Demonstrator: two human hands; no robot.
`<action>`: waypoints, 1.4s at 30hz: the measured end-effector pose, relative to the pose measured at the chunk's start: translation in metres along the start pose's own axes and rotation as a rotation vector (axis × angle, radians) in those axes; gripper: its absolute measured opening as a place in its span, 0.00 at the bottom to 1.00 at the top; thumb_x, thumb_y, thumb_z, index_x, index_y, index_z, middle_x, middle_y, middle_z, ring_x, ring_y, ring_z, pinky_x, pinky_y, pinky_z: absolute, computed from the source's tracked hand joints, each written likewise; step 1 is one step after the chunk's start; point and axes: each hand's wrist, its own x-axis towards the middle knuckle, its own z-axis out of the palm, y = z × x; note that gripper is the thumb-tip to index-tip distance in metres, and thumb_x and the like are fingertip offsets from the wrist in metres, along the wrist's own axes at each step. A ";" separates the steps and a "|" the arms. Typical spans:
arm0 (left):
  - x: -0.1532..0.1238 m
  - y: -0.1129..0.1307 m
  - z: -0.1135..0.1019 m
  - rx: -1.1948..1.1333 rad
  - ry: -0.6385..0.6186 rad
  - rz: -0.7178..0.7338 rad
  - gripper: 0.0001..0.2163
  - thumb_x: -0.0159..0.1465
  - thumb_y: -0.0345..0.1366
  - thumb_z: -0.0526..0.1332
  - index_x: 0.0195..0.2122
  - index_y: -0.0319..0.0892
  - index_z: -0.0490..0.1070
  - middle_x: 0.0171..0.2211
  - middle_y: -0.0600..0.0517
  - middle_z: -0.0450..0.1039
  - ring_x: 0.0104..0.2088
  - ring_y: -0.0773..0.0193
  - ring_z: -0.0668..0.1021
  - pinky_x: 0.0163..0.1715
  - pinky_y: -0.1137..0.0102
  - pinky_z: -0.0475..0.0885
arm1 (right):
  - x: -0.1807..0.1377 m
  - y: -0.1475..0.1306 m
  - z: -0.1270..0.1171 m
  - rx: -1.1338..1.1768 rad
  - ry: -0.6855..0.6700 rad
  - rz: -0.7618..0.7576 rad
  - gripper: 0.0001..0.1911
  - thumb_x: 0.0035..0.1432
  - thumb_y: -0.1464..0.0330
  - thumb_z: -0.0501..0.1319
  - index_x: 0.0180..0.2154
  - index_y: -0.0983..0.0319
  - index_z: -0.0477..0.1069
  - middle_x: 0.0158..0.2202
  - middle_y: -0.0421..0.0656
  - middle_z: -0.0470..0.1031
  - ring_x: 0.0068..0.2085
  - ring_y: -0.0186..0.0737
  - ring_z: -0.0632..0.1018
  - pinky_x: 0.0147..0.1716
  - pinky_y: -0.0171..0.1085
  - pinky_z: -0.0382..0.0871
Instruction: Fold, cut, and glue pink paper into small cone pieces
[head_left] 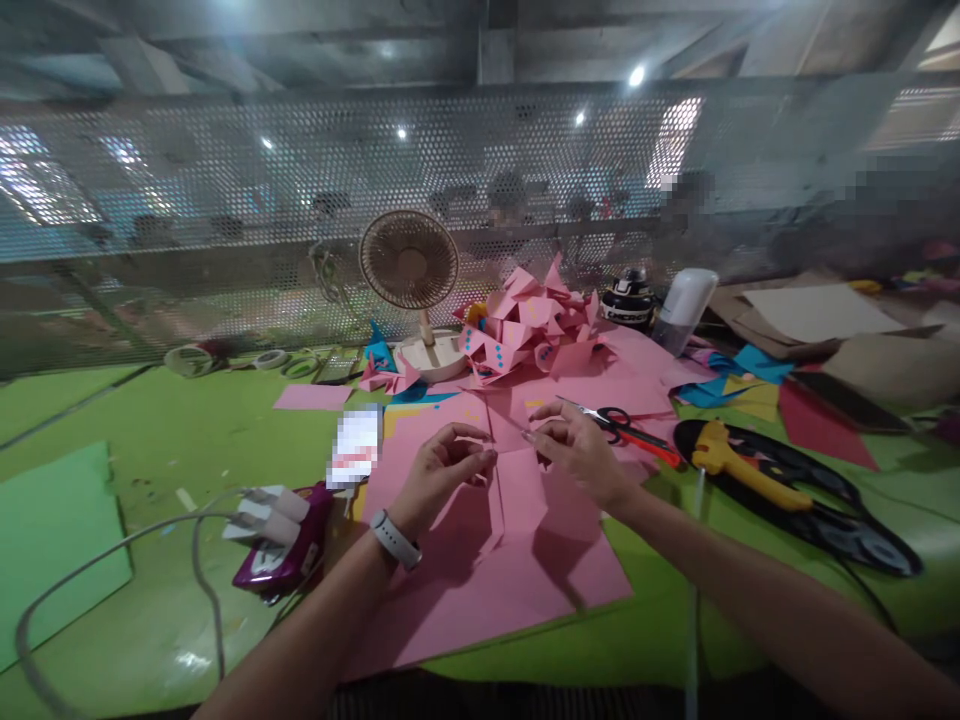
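In the middle of the table, a folded piece of pink paper (517,490) stands over larger pink sheets (420,610). My left hand (450,465), with a light watch band at the wrist, is closed at the paper's left side, thumb and fingers curled toward its edge. My right hand (574,450) pinches the paper from the right with thumb and fingertips. The exact contact under the fingers is partly hidden. Just beyond my right hand lie black-handled scissors (616,425) and a red-orange tool (656,445).
Behind the sheets rises a pile of folded pink paper pieces (532,320), beside a small fan (409,262). A yellow glue gun (739,470) rests on a black stand at right. At left are a purple power strip (281,570) with plugs, cables, and a green sheet (60,540).
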 end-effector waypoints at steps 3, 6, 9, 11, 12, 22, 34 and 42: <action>0.000 -0.001 0.000 0.001 -0.028 -0.008 0.12 0.53 0.36 0.67 0.35 0.40 0.66 0.27 0.53 0.72 0.24 0.69 0.74 0.25 0.73 0.70 | 0.006 0.002 -0.004 -0.101 0.023 0.038 0.15 0.52 0.57 0.61 0.36 0.60 0.62 0.20 0.34 0.69 0.20 0.31 0.71 0.18 0.30 0.63; 0.000 -0.004 0.001 -0.008 -0.030 -0.010 0.13 0.53 0.38 0.67 0.34 0.41 0.63 0.28 0.53 0.72 0.25 0.68 0.74 0.26 0.71 0.72 | 0.014 -0.003 -0.009 -0.198 -0.026 0.164 0.17 0.52 0.53 0.59 0.31 0.61 0.64 0.20 0.37 0.71 0.18 0.33 0.73 0.15 0.30 0.63; 0.000 -0.005 0.003 0.000 -0.009 -0.048 0.15 0.52 0.38 0.67 0.32 0.41 0.61 0.26 0.54 0.72 0.25 0.68 0.75 0.26 0.71 0.72 | 0.016 -0.012 -0.013 -0.319 -0.152 0.330 0.22 0.53 0.49 0.56 0.23 0.62 0.65 0.17 0.41 0.71 0.17 0.35 0.74 0.15 0.30 0.63; 0.001 -0.005 0.006 0.015 0.008 -0.070 0.15 0.52 0.38 0.67 0.32 0.41 0.60 0.25 0.55 0.71 0.24 0.68 0.75 0.25 0.71 0.72 | 0.014 -0.015 -0.016 -0.366 -0.243 0.348 0.22 0.49 0.50 0.60 0.20 0.63 0.64 0.16 0.41 0.71 0.17 0.35 0.74 0.16 0.31 0.63; 0.001 -0.005 0.008 0.024 0.016 -0.080 0.15 0.53 0.37 0.67 0.31 0.41 0.60 0.25 0.55 0.71 0.24 0.68 0.75 0.24 0.72 0.72 | 0.012 -0.016 -0.017 -0.367 -0.274 0.328 0.21 0.47 0.51 0.63 0.20 0.63 0.65 0.15 0.40 0.70 0.18 0.35 0.74 0.16 0.31 0.62; -0.015 -0.024 0.017 0.351 -0.023 -0.238 0.12 0.56 0.41 0.63 0.32 0.42 0.60 0.23 0.56 0.70 0.20 0.68 0.74 0.19 0.75 0.67 | -0.015 0.023 -0.025 -0.302 -0.322 0.421 0.18 0.45 0.55 0.64 0.24 0.63 0.66 0.15 0.35 0.65 0.17 0.30 0.66 0.17 0.31 0.57; -0.044 -0.017 0.030 1.527 -0.500 0.420 0.07 0.64 0.34 0.53 0.37 0.40 0.70 0.39 0.48 0.71 0.39 0.58 0.72 0.39 0.62 0.70 | -0.031 0.024 -0.024 -0.797 -0.315 -0.032 0.11 0.55 0.60 0.59 0.29 0.62 0.69 0.28 0.40 0.71 0.29 0.34 0.70 0.28 0.33 0.59; -0.050 -0.026 0.026 1.570 -0.518 0.399 0.05 0.64 0.32 0.54 0.34 0.38 0.68 0.41 0.47 0.69 0.40 0.58 0.71 0.38 0.62 0.73 | -0.031 0.024 -0.030 -0.799 -0.435 -0.245 0.05 0.58 0.67 0.59 0.34 0.60 0.73 0.32 0.40 0.72 0.36 0.34 0.72 0.34 0.33 0.63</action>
